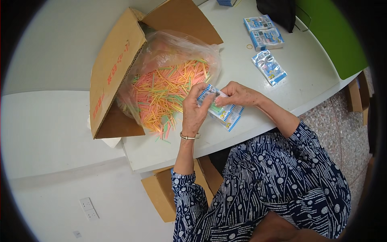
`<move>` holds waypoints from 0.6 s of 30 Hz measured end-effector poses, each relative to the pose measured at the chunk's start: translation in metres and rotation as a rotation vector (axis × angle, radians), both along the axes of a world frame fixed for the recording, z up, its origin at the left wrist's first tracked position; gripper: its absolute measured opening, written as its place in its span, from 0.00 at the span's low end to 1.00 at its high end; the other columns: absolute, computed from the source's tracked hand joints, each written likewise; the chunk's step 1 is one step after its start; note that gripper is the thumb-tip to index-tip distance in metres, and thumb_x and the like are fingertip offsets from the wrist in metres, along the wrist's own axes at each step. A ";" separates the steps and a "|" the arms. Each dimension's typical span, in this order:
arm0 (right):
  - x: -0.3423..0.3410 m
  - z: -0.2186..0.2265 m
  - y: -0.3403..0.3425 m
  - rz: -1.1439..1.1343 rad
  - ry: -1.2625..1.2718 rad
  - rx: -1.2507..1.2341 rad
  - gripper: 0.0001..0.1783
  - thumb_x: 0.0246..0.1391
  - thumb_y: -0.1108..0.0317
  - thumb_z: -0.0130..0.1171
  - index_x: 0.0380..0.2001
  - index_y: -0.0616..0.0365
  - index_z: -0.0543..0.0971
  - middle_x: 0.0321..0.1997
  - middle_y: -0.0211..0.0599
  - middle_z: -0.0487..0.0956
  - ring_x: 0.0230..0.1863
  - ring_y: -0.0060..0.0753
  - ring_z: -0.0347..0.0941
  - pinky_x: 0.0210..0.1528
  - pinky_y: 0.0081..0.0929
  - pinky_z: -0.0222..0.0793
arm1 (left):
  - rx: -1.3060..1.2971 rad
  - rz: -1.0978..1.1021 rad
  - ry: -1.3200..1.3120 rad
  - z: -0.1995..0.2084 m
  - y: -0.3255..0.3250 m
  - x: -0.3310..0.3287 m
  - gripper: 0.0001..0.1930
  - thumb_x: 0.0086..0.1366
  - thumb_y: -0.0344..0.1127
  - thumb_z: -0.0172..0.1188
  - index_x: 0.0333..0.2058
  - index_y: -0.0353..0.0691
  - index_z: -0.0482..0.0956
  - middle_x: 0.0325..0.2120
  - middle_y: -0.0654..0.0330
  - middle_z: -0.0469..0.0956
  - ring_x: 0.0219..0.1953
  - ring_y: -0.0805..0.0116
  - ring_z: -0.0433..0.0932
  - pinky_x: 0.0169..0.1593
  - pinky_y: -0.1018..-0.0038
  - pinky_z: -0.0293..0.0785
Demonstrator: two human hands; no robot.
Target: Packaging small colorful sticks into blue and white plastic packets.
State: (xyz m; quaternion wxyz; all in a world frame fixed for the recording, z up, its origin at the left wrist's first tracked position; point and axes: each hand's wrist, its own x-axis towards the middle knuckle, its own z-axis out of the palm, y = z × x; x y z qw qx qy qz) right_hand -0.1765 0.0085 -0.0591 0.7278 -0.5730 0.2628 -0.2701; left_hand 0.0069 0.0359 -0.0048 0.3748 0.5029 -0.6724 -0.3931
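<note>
I saw the left hand (193, 108) and right hand (240, 95) pinching close together, left forearm (185, 156) and right forearm (279, 116) converging.

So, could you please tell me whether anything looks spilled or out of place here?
Yes: a few thin coloured sticks lie loose on the white table, apparently spilled past the mouth of the clear bag that holds many more.
</note>
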 end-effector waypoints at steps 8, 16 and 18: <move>-0.050 0.032 0.000 -0.510 0.517 -0.402 0.21 0.47 0.62 0.63 0.39 0.70 0.75 0.33 0.43 0.78 0.34 0.33 0.73 0.38 0.27 0.68 | 0.084 -0.005 -0.117 -0.026 0.019 0.017 0.12 0.57 0.31 0.60 0.40 0.34 0.74 0.33 0.55 0.78 0.35 0.66 0.77 0.40 0.72 0.71; -0.100 -0.036 -0.002 -1.000 1.158 -0.937 0.21 0.44 0.59 0.64 0.37 0.65 0.76 0.41 0.43 0.73 0.43 0.46 0.66 0.44 0.39 0.63 | -0.540 0.100 -0.956 -0.035 -0.049 0.035 0.21 0.50 0.39 0.64 0.40 0.32 0.72 0.47 0.48 0.67 0.50 0.49 0.63 0.49 0.54 0.59; -0.097 -0.033 -0.002 -0.970 1.167 -0.887 0.21 0.45 0.60 0.64 0.38 0.66 0.76 0.43 0.44 0.72 0.45 0.46 0.66 0.47 0.39 0.62 | -0.523 0.083 -1.009 -0.038 -0.061 0.038 0.23 0.50 0.41 0.64 0.41 0.33 0.73 0.48 0.48 0.65 0.51 0.48 0.62 0.49 0.52 0.58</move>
